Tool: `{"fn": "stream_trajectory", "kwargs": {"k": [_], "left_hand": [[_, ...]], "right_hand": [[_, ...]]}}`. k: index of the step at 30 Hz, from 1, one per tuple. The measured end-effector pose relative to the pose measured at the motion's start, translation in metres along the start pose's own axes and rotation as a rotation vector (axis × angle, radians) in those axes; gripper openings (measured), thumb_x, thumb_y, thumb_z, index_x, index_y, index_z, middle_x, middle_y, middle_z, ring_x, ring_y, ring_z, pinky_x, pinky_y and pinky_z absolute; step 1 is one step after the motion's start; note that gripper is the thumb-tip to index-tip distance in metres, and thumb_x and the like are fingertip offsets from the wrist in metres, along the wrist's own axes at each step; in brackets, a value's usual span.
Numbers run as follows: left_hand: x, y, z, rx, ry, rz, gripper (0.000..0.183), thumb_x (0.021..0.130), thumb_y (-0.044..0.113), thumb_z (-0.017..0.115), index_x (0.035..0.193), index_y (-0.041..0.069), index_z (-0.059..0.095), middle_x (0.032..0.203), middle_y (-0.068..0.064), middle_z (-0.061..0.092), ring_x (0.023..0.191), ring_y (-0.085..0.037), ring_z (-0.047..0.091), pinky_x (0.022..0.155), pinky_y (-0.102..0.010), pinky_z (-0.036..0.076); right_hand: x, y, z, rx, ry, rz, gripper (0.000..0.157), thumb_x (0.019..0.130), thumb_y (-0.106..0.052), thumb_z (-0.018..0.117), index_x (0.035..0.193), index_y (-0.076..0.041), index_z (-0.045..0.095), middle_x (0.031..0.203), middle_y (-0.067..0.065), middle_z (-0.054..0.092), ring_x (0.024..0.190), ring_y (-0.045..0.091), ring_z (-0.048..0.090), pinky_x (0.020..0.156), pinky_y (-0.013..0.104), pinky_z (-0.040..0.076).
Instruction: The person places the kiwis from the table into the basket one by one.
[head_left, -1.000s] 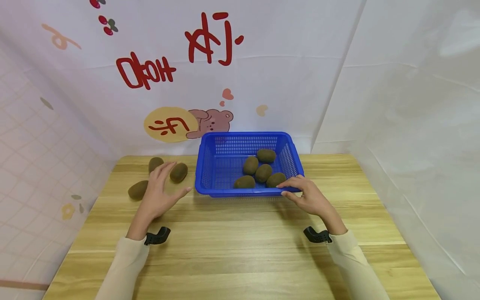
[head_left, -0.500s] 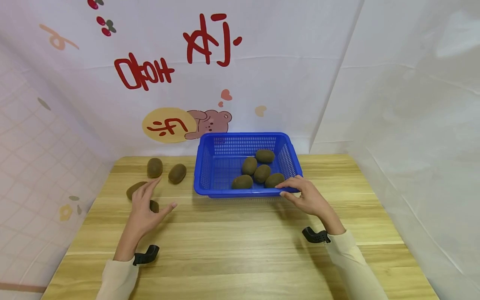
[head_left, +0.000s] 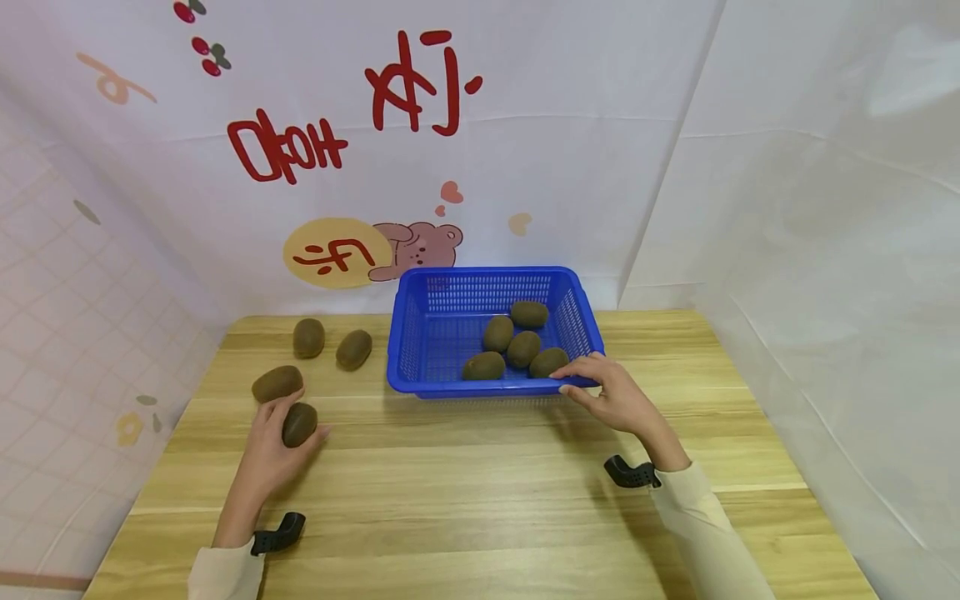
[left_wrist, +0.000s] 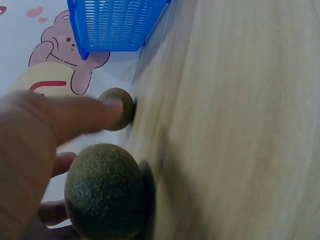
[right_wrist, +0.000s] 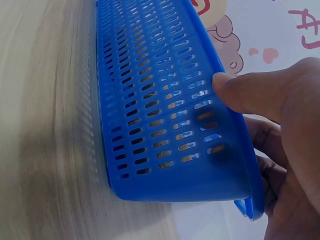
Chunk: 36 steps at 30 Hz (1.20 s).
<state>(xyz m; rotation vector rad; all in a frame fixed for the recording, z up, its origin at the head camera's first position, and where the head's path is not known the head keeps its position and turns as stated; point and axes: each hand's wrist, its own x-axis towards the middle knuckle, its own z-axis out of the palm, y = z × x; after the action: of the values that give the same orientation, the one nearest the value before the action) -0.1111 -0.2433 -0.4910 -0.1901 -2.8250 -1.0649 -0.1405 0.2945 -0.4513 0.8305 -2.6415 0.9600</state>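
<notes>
My left hand [head_left: 268, 446] is spread around a brown, fuzzy kiwi [head_left: 300, 425] lying on the table. In the left wrist view the thumb [left_wrist: 85, 117] stands apart above this kiwi [left_wrist: 105, 192], while the other fingers lie behind it. A second kiwi [head_left: 277, 383] lies just beyond my fingertips, and two more, one kiwi [head_left: 308, 338] and another kiwi [head_left: 354, 349], rest farther back. My right hand [head_left: 611, 396] pinches the near right rim of a blue plastic basket [head_left: 480, 387], thumb outside and fingers inside. Several kiwis [head_left: 523, 349] lie in the basket's right half.
The wooden table [head_left: 465, 500] spreads in front of the basket. White printed sheeting [head_left: 562, 125] hangs behind it and along both sides. Black camera mounts are strapped to both wrists, the left mount [head_left: 279, 535] and the right mount [head_left: 632, 472].
My left hand has moved toward the near left, away from the kiwis at the back, and come down around the nearest one. The right hand has stayed on the basket rim.
</notes>
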Motion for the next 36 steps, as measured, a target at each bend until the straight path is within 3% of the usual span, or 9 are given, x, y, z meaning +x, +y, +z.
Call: {"fn": "stream_trajectory", "kwargs": {"k": [8, 20, 27, 32, 36], "left_hand": [[0.0, -0.003, 0.0, 0.028, 0.037, 0.048, 0.058, 0.089, 0.006, 0.078, 0.142, 0.001, 0.055, 0.134, -0.031, 0.052, 0.121, -0.058, 0.051, 0.093, -0.073, 0.044], [0.005, 0.001, -0.001, 0.033, 0.096, 0.108, 0.056, 0.085, 0.006, 0.083, 0.137, 0.003, 0.062, 0.131, -0.028, 0.057, 0.117, -0.054, 0.056, 0.091, -0.07, 0.047], [0.008, 0.008, -0.003, 0.009, 0.089, 0.117, 0.056, 0.086, 0.005, 0.082, 0.137, 0.005, 0.062, 0.134, -0.027, 0.056, 0.119, -0.054, 0.055, 0.089, -0.069, 0.048], [0.014, 0.016, -0.003, -0.014, 0.097, 0.141, 0.055, 0.087, 0.006, 0.081, 0.138, 0.006, 0.062, 0.134, -0.025, 0.057, 0.12, -0.051, 0.056, 0.089, -0.068, 0.05], [0.02, 0.025, -0.002, -0.026, 0.133, 0.179, 0.056, 0.085, 0.006, 0.083, 0.137, 0.007, 0.063, 0.13, -0.023, 0.06, 0.111, -0.045, 0.063, 0.081, -0.055, 0.057]], "right_hand": [[0.0, 0.0, 0.001, 0.0, -0.001, 0.0, 0.022, 0.093, -0.013, 0.076, 0.113, -0.021, 0.078, 0.101, -0.008, 0.074, 0.089, 0.009, 0.055, 0.077, 0.028, 0.043], [0.002, -0.002, 0.001, 0.012, 0.003, 0.009, 0.022, 0.093, -0.013, 0.076, 0.113, -0.022, 0.078, 0.101, -0.008, 0.074, 0.089, 0.011, 0.056, 0.077, 0.029, 0.044], [0.001, -0.002, 0.003, 0.025, 0.0, 0.005, 0.022, 0.093, -0.012, 0.076, 0.114, -0.019, 0.078, 0.102, -0.007, 0.075, 0.089, 0.024, 0.061, 0.077, 0.036, 0.046], [-0.001, 0.002, 0.003, 0.012, 0.003, 0.003, 0.022, 0.093, -0.013, 0.076, 0.114, -0.021, 0.077, 0.102, -0.008, 0.074, 0.087, 0.024, 0.06, 0.077, 0.03, 0.044], [-0.002, 0.004, 0.002, 0.006, 0.005, 0.001, 0.022, 0.093, -0.014, 0.076, 0.114, -0.021, 0.078, 0.102, -0.009, 0.074, 0.088, 0.02, 0.059, 0.077, 0.028, 0.043]]}}
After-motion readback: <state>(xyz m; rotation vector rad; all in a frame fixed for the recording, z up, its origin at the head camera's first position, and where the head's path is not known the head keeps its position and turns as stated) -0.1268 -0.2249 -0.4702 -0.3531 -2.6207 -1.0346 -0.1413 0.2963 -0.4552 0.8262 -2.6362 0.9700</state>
